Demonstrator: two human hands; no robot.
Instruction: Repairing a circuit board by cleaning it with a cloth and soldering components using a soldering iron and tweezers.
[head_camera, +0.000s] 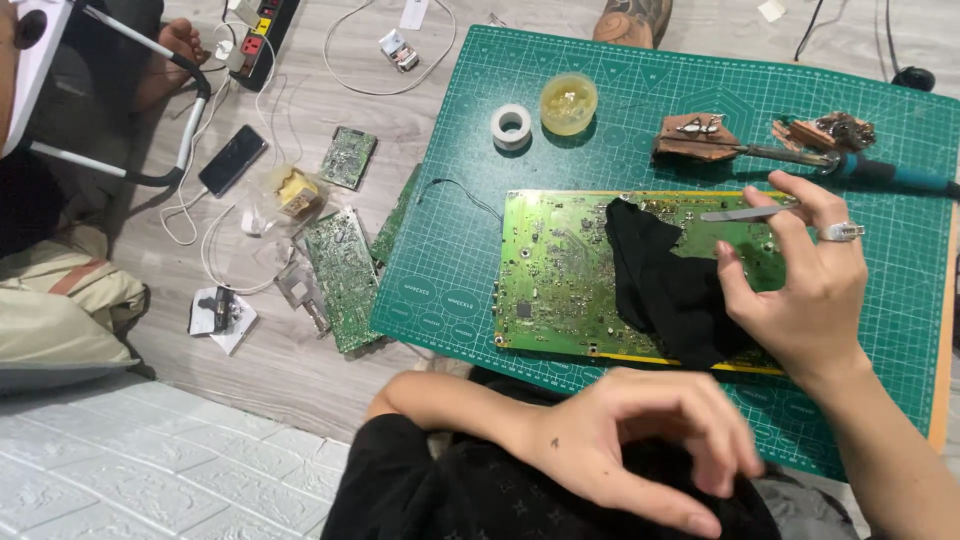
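Note:
A large green circuit board (560, 270) lies on a green cutting mat (470, 250). A black cloth (660, 280) is draped over the board's right half. My right hand (800, 290), with a ring on one finger, hovers over the board's right end and holds metal tweezers (745, 212) between thumb and fingers. My left hand (630, 440) rests near my lap at the mat's front edge, fingers curled and blurred, holding nothing I can see.
On the mat's far side sit a tape roll (511, 125), a yellow tub (569, 102), a soldering iron (880, 172) and a brown sponge holder (695, 138). Smaller circuit boards (340, 275), a phone (232, 158), cables and a power strip (268, 28) lie on the floor at left.

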